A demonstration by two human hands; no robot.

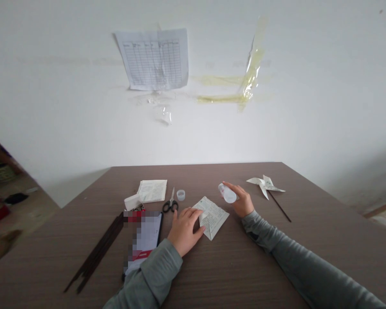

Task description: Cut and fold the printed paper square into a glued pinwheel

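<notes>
Two grey sleeves extend over one table. Left hand: thumb and fingers apart, touching the left edge of one folded paper, which lies between the hands. Right hand: gripping one tilted bottle. Beyond the left hand: one pair of scissors (black handles). Far right: one pinwheel.

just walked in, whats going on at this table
A person's left hand has its fingers on a printed paper square, while the right hand holds a small translucent bottle close by. A paper pinwheel lies to the right; scissors lie beyond the left hand.
</notes>
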